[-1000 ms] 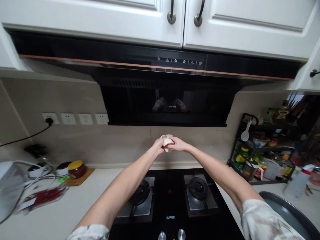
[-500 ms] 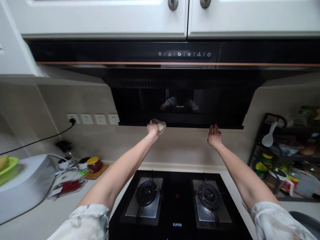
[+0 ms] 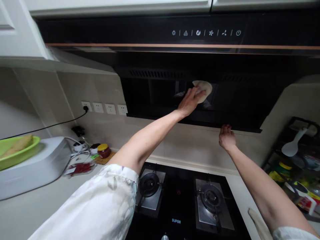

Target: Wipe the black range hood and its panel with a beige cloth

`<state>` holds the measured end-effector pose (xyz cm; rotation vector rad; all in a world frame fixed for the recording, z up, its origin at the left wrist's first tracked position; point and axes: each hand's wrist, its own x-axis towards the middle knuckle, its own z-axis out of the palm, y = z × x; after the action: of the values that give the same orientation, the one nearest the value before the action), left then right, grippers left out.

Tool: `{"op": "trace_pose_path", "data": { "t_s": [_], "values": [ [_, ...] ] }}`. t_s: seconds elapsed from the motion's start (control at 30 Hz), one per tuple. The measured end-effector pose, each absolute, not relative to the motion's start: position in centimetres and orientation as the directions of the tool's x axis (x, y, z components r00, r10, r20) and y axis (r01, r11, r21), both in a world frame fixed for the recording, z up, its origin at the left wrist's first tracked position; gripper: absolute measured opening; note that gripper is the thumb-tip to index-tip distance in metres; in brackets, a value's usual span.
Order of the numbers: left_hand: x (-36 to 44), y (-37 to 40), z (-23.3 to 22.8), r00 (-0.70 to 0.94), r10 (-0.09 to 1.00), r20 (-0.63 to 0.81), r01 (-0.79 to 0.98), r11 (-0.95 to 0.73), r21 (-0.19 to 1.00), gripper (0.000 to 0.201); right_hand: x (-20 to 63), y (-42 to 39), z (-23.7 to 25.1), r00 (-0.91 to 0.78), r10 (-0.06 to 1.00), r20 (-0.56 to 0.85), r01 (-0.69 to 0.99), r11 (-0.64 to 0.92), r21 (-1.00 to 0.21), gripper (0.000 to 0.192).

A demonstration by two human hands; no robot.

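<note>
My left hand [image 3: 190, 100] presses a pale cloth [image 3: 204, 90] flat against the glossy black front panel of the range hood [image 3: 155, 96], a little right of its middle. The fingers lie over the cloth and hold it. At the hood's lower edge, my right hand [image 3: 227, 137] has its fingertips curled up against the rim, partly hidden behind it. The hood's upper strip carries a row of lit white symbols above a copper-coloured line.
Below is a black gas hob [image 3: 177, 200] with two burners. On the left, a white appliance [image 3: 47, 166] bears a green bowl [image 3: 35, 146], near a yellow-lidded jar [image 3: 104, 150]. A rack [image 3: 277, 143] with a white ladle [image 3: 292, 145] stands right. White cabinets [image 3: 120, 6] hang above.
My left hand has moved the cloth up and right, from the hood's lower edge onto its front panel. The right hand stays at the lower rim. The view has shifted and tilted.
</note>
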<state>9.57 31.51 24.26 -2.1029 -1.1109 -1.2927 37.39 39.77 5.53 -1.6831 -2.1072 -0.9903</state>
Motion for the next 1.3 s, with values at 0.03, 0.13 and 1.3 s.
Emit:
{"op": "trace_pose_path", "data": {
  "t_s": [0.03, 0.13, 1.3],
  "values": [
    [9.2, 31.4, 25.0, 0.249, 0.401, 0.881, 0.839, -0.543, 0.01, 0.051, 37.4, 39.8, 5.4, -0.293, 0.749, 0.595, 0.933, 0.088, 0.349, 0.078],
    [7.0, 31.3, 27.0, 0.122, 0.36, 0.925, 0.906, -0.42, 0.044, 0.056, 37.4, 40.0, 5.1, -0.293, 0.737, 0.609, 0.925, 0.058, 0.376, 0.077],
    [-11.1, 30.0, 26.2, -0.475, 0.444, 0.76, 0.757, -0.235, 0.61, 0.086, 37.9, 40.7, 3.9, -0.349, 0.652, 0.673, 0.883, -0.012, 0.47, 0.09]
  ]
}}
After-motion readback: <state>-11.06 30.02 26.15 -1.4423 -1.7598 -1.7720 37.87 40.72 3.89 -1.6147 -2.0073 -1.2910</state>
